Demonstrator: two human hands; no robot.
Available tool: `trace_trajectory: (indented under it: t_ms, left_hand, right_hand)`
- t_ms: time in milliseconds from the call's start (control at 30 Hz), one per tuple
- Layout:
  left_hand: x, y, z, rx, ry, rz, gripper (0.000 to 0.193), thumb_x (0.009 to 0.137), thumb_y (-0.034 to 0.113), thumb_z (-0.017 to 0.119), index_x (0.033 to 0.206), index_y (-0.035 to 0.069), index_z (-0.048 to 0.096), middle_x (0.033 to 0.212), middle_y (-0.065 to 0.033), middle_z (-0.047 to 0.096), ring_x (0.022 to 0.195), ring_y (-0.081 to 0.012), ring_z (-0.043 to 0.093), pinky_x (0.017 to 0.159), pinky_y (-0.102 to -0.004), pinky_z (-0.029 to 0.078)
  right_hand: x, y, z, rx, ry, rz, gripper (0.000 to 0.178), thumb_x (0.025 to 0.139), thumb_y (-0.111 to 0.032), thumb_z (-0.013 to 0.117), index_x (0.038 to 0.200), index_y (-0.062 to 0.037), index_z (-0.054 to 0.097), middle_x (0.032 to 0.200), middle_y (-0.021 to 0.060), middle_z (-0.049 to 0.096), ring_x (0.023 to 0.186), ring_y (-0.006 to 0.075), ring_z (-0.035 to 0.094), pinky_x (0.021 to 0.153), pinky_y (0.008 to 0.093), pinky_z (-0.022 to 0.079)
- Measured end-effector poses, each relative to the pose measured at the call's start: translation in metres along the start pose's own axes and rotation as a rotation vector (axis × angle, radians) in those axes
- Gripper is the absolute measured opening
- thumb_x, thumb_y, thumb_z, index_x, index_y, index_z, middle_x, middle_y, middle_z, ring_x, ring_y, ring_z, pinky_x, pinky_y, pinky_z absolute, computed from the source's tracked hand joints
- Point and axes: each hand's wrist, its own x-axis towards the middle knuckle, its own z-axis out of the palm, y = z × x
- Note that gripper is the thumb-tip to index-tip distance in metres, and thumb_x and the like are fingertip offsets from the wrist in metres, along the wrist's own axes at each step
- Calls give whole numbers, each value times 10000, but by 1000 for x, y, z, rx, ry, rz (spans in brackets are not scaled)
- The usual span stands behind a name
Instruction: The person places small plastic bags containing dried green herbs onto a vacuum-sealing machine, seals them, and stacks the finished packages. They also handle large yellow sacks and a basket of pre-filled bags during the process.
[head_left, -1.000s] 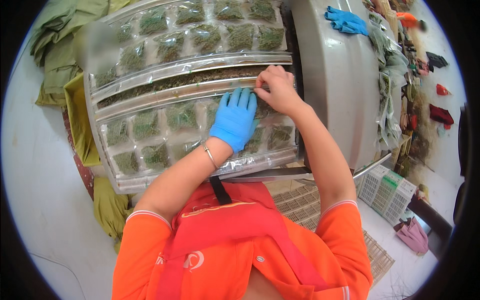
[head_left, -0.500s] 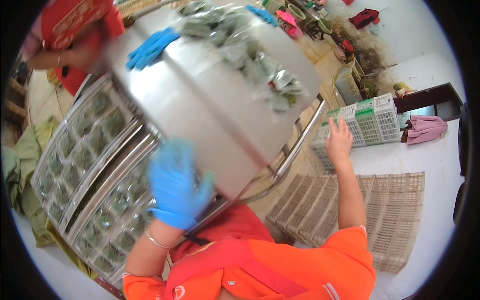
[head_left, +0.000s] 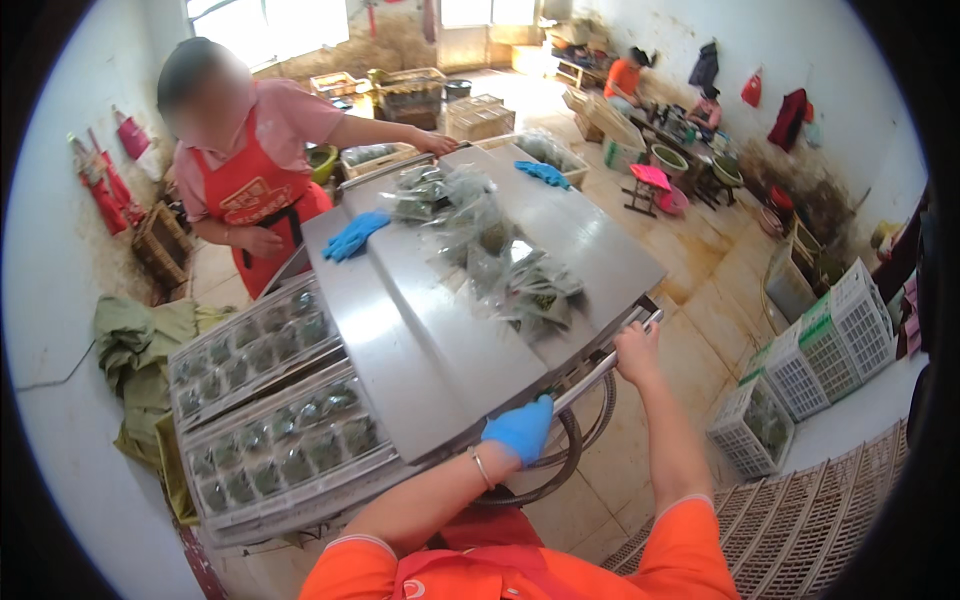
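A metal handlebar (head_left: 590,378) runs along the near right edge of the broad steel lid (head_left: 400,330) of a chamber vacuum packing machine. My left hand (head_left: 520,430), in a blue glove, is closed on the bar's nearer end. My bare right hand (head_left: 637,352) grips it close to the far end. On the lid lies a heap of clear plastic bags (head_left: 490,240) with dark green contents. Left of the lid, the open chamber bed (head_left: 285,515) holds rows of clear packs with green contents (head_left: 325,450).
Across the machine a co-worker in a red apron (head_left: 265,200) has one hand at the lid's far edge. Blue gloves (head_left: 355,236) lie on the lid. White plastic crates (head_left: 800,365) and a brown slatted rack (head_left: 800,530) stand at the right. A hose (head_left: 572,460) hangs below the bar.
Both my hands have moved onto the handlebar, the left from over the packs, the right from the air. My view has tilted up, and the co-worker's hand now rests at the lid's edge.
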Motion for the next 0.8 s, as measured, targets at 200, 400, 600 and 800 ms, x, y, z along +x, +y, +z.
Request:
trace_trajectory:
  t_ms: [200,400,600,800]
  left_hand:
    - [-104,41,-82,91,79,-38,171,948,171,449,1087,74,469,974,-230,666,818,-417,675,680,-537,526]
    - [-294,-5,-160,141,20,-274,523,849,523,629,1200,139,571,921,-184,680,809,-389,668,725,-471,528]
    - [-430,-133,-117,282,33,-803,226,768,337,644,906,185,738,846,-135,710,801,-353,682,749,-462,547]
    - [-482,-264,-10,230,52,-861,221,720,353,668,824,173,739,816,-149,701,752,-355,677,710,-460,555]
  right_hand:
    - [-38,-23,-125,86,126,-149,138,676,-194,746,763,-106,685,881,87,661,1027,266,580,950,471,367]
    - [-77,-151,-256,307,86,-793,259,735,-297,747,785,-94,595,693,95,649,700,302,661,696,423,486]
    - [-108,-345,-242,492,-230,-1241,318,890,-359,617,973,-74,505,728,137,662,665,359,657,559,469,496]
    - [-153,-464,-133,587,-460,-1224,283,877,-312,621,979,-67,523,725,157,670,688,369,667,601,488,514]
